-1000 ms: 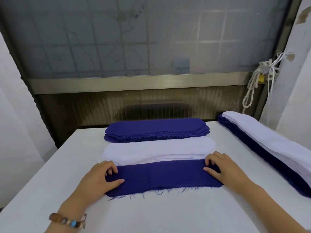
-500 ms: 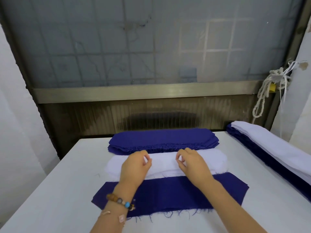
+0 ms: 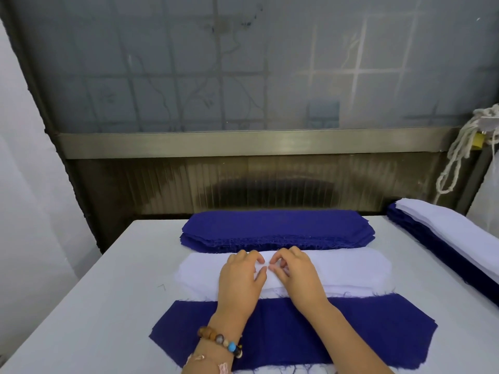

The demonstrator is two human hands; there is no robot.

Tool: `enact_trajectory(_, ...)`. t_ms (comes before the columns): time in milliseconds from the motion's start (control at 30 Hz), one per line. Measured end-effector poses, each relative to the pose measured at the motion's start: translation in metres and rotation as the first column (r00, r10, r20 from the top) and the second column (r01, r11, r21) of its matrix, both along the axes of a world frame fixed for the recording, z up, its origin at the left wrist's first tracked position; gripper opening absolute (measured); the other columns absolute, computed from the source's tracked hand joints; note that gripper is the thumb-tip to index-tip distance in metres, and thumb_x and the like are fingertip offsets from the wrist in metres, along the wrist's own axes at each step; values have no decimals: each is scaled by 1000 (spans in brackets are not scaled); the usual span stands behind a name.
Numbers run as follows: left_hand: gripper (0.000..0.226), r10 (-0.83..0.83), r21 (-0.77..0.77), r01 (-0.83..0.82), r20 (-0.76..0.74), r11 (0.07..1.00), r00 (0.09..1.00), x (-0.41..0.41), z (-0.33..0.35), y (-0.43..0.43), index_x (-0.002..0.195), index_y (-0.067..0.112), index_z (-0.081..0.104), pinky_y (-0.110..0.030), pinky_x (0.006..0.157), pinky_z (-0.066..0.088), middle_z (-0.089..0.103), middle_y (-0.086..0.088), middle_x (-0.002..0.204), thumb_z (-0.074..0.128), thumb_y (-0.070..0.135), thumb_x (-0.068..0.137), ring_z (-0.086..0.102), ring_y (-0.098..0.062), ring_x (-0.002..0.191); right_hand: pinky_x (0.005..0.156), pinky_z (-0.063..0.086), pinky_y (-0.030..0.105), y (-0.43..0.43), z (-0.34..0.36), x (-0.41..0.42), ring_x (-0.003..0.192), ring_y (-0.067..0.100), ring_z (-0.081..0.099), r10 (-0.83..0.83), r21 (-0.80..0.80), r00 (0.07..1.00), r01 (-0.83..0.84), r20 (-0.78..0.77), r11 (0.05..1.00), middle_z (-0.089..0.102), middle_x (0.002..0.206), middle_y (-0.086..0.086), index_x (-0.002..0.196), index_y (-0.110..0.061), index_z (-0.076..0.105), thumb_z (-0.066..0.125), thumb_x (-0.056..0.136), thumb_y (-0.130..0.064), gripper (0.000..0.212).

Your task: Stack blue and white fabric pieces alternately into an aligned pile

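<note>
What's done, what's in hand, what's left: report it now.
Done: a blue piece lies flat at the front, and a blue-and-white pile sits at the right. In hand: the left hand and right hand pinch the top white piece at its middle. Left: lay it on the blue piece, aligned, then work through the white stack and blue stack.

Garment workshop: white cutting table [image 3: 81, 306], sorted stacks of cut blue fabric [image 3: 278, 230] and white fabric [image 3: 337, 268], frosted window [image 3: 243, 63].
</note>
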State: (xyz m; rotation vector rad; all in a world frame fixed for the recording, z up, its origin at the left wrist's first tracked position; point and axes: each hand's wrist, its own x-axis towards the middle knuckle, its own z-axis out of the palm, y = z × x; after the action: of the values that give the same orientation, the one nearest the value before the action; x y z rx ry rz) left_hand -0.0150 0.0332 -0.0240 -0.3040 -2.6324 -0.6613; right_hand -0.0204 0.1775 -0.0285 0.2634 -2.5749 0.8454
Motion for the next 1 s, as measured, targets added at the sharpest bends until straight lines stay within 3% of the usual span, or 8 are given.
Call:
enact_trajectory(233, 38, 100, -64, -100, -9, 993, 995, -4, -2, -10, 134, 33, 49, -22, 101, 32, 50, 14, 134, 43, 43, 99, 44, -6, 123, 86, 41, 18, 1, 1, 3, 94, 8, 48, 24, 15, 999, -24, -26, 1000, 50, 101, -8, 104, -23, 63, 63, 91, -36, 19)
enact_trajectory(333, 43, 114, -84, -113, 3, 990, 994, -5, -2, -14, 141, 29, 47, -23, 108, 31, 51, 11, 141, 39, 42, 101, 45, -5, 129, 89, 41, 17, 1, 3, 3, 99, 9, 48, 15, 14, 1000, -15, -2, 1000, 51, 107, -7, 107, -22, 63, 63, 90, -37, 22)
enact_trajectory(667, 33, 103, -125, -109, -53, 986, 993, -2, 7, -17, 128, 34, 59, -22, 104, 37, 64, 15, 123, 46, 41, 99, 57, -3, 112, 86, 40, 17, 0, 5, 5, 98, 8, 46, 1, 5, 1000, -1, 29, 1000, 47, 104, -9, 116, -26, 56, 63, 90, -35, 28)
enact_trajectory(800, 19, 99, -110, -107, -76, 988, 992, 0, 13, -17, 110, 35, 66, -21, 97, 37, 68, 17, 107, 56, 38, 95, 58, -3, 99, 82, 39, 16, 1, 5, 5, 93, 7, 44, -6, 7, 1000, 5, 29, 1000, 44, 101, -11, 123, -29, 51, 63, 90, -35, 36)
enact_trajectory(933, 4, 99, -90, -105, -64, 990, 993, 1, 16, -18, 94, 33, 62, -21, 88, 39, 66, 16, 93, 61, 36, 92, 55, -5, 89, 81, 38, 14, 0, 5, 4, 92, 5, 42, -13, 32, 999, 12, 35, 999, 47, 105, -9, 128, -31, 48, 60, 92, -37, 39)
enact_trajectory(1000, 7, 97, -99, -104, -71, 990, 993, 2, 17, -19, 88, 34, 56, -20, 85, 35, 61, 16, 88, 62, 35, 91, 52, -5, 87, 81, 37, 14, 0, 4, 3, 92, 5, 42, -11, 39, 999, 9, 36, 999, 48, 107, -9, 130, -32, 48, 59, 92, -37, 39)
